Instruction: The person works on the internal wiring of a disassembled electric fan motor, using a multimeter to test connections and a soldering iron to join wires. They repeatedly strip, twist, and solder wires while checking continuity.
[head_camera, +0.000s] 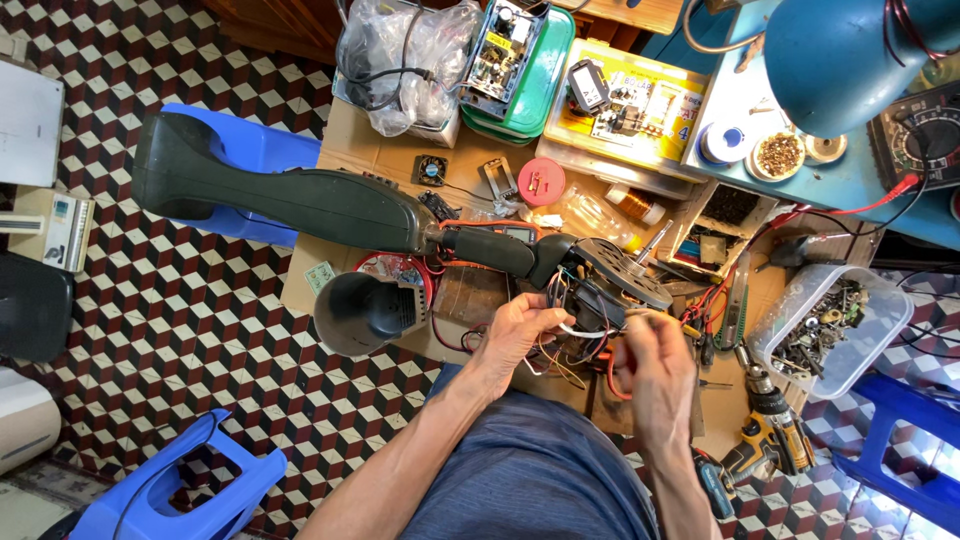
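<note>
There is one view, from a camera on the person's head. It looks almost straight down past the lap onto the cluttered cardboard surface (372, 155) and the checkered floor (190, 340) around it. It sits close over the left hand (520, 325) and right hand (655, 365), low in the middle of the frame.

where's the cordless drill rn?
Head view, lower right: the drill lies on the cardboard, just right of the right hand and below the clear bin of screws.
</note>
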